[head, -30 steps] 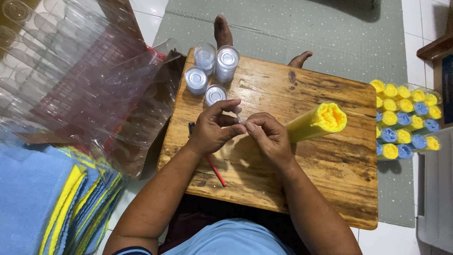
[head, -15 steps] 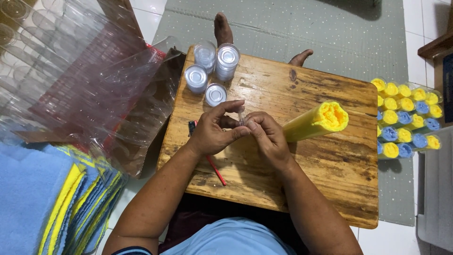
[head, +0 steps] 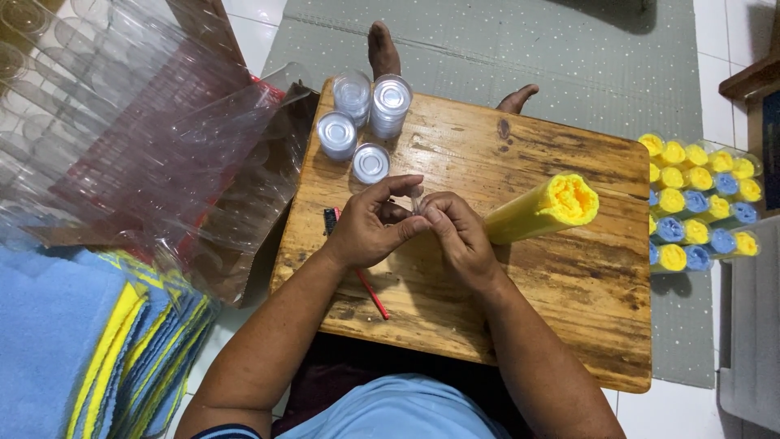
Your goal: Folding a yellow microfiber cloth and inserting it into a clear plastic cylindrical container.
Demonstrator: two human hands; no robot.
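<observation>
Over a small wooden table [head: 561, 284], my left hand [head: 366, 223] and my right hand [head: 459, 236] meet fingertip to fingertip. Both pinch a small clear strip [head: 416, 195], possibly tape or thin plastic. A rolled yellow cloth [head: 544, 209] sticks out from under my right hand toward the right, its spiral end facing up. A red pen [head: 374, 297] lies on the table below my left wrist.
Several clear lidded tubes [head: 366, 122] stand at the table's far left corner. Clear plastic packaging [head: 138, 138] fills the left. Folded blue and yellow cloths [head: 89, 349] lie bottom left. Packed rolls of yellow and blue cloth [head: 699, 203] sit on the floor right. Two feet [head: 383, 49] show beyond the table.
My hands stay together at the table's middle; the fingers have shifted slightly on the clear strip, and the yellow roll has barely moved.
</observation>
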